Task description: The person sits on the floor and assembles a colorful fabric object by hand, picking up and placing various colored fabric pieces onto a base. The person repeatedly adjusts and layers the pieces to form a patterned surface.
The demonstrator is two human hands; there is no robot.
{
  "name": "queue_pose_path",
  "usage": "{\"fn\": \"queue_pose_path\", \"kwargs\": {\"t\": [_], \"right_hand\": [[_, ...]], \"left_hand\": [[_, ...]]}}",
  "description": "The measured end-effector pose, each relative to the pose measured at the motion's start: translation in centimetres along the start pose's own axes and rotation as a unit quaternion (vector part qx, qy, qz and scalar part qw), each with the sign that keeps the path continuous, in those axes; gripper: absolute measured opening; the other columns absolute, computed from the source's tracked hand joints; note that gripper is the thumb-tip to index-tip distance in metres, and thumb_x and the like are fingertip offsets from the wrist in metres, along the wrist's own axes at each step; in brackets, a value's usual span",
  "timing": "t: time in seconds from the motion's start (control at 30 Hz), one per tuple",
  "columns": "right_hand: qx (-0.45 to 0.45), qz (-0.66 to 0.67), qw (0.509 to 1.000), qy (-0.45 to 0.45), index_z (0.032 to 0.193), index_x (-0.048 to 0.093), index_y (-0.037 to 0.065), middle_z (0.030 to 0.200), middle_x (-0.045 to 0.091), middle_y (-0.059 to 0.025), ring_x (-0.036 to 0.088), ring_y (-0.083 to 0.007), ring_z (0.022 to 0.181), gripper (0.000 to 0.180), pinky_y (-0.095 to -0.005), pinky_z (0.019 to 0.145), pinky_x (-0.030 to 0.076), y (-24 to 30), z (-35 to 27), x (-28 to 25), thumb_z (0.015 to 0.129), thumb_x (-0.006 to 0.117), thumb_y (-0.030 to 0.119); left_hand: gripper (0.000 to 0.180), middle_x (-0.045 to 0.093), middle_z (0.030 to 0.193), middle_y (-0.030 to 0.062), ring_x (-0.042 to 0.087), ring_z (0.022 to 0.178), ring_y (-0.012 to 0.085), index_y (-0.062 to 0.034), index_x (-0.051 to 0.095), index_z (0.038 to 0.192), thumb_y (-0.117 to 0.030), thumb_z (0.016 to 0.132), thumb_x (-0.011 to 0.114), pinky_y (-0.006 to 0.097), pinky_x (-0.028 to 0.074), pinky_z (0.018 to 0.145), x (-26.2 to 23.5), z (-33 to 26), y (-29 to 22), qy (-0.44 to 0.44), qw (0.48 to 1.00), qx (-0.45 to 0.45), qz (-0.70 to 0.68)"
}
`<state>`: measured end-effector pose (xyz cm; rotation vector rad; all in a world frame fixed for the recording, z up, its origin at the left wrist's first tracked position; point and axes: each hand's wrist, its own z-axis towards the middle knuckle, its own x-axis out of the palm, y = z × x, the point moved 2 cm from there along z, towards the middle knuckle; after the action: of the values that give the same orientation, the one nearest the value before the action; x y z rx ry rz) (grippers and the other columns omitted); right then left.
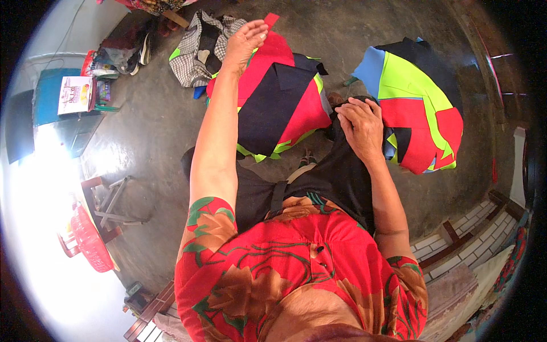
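My left hand (246, 45) is stretched out at the far end of the middle heap, its fingers pinched on a small red fabric piece (272, 21). Beneath and beside it lies the heap of fabric pieces (266, 105) in red, dark navy and bright yellow-green. My right hand (362, 124) rests on my knee, fingers loosely apart and holding nothing. Just to its right stands a second heap of fabric pieces (407, 108), with blue, yellow-green, red and dark pieces overlapping. A black-and-white checked cloth (191, 54) lies to the left of my left hand.
On the left are a red plastic chair (91, 239), a wooden stand (111, 202) and a white box (75, 95) on a small table. Shoes (145, 50) lie at the upper left. A bench with pale slats (467, 233) stands at the lower right.
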<state>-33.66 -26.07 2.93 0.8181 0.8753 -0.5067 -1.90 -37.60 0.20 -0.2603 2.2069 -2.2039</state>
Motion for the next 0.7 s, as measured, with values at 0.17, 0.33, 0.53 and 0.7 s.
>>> {"fn": "queue_pose_path", "kwargs": {"t": [0.17,0.33,0.53,0.7], "right_hand": [[-0.003,-0.008,1.0,-0.011,0.087,0.067,0.01,0.09,0.067,-0.0033,0.059,-0.02,0.102,0.01,-0.0409,0.095,0.037,0.0,0.0,-0.1,0.078,0.064,0.013],[-0.014,0.003,1.0,-0.025,0.084,0.067,0.011,0.089,0.068,-0.0023,0.06,-0.0201,0.1,0.008,-0.0405,0.094,0.037,0.1,-0.1,0.4,0.077,0.065,0.014],[-0.018,-0.027,0.999,-0.037,0.083,0.068,0.013,0.089,0.068,-0.0026,0.061,-0.0188,0.098,0.008,-0.0401,0.093,0.038,-0.4,-0.7,0.3,0.077,0.065,0.016],[-0.021,-0.017,0.999,-0.024,0.083,0.068,0.014,0.091,0.067,0.0009,0.059,-0.0171,0.102,0.008,-0.0376,0.094,0.037,-0.4,-0.9,0.8,0.076,0.066,0.016]], "left_hand": [[0.038,0.062,0.113,0.0137,0.057,0.109,0.021,-0.002,0.055,0.118,-0.006,0.081,0.062,0.031,0.045,0.091,1.5,-5.1,1.7,-0.102,0.961,-0.016,0.257],[0.041,0.047,0.131,0.0145,0.035,0.129,0.0341,-0.0087,0.056,0.115,-0.017,0.077,0.067,0.048,0.028,0.104,2.0,-15.6,7.8,-0.1,0.844,0.073,0.522],[0.045,0.043,0.135,0.0142,0.034,0.13,0.031,-0.009,0.052,0.122,-0.023,0.081,0.062,0.05,0.024,0.105,2.8,-20.6,9.3,-0.06,0.752,0.097,0.649],[0.046,0.036,0.143,0.0105,0.025,0.136,0.0275,-0.0112,0.046,0.13,-0.027,0.087,0.054,0.049,0.016,0.109,2.2,-21.2,10.5,-0.071,0.751,0.058,0.654]]}}
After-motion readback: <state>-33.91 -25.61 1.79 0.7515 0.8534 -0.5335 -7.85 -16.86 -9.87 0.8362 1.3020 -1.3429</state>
